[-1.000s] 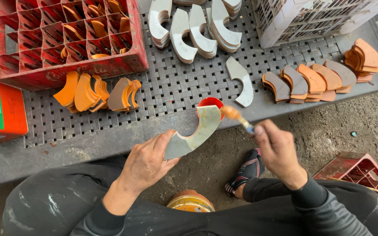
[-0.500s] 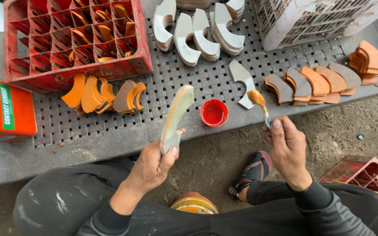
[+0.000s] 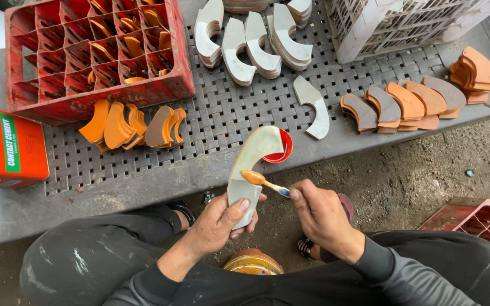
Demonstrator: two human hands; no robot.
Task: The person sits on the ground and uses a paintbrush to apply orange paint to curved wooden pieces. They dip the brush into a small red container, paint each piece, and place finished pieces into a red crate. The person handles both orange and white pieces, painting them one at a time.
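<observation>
Left hand (image 3: 222, 218) is gripping a curved pale piece (image 3: 252, 170) tilted up off the bench's (image 3: 211, 122) front edge so right hand (image 3: 321, 212), pinching a glue-tipped brush (image 3: 262, 181), is coating its face.

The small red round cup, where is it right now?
In the head view, the small red round cup sits at the grey perforated mat's near edge, centre, partly hidden behind the pale curved piece in the left hand.

A grey perforated bench (image 3: 211, 119) is running across the scene, with even daylight falling on it. A red plastic crate (image 3: 94, 56) is sitting on its far left, a white lattice crate (image 3: 404, 25) on its far right. Below, a bare dirt floor (image 3: 426, 170) is showing, another red crate (image 3: 474, 221) lying near right.
</observation>
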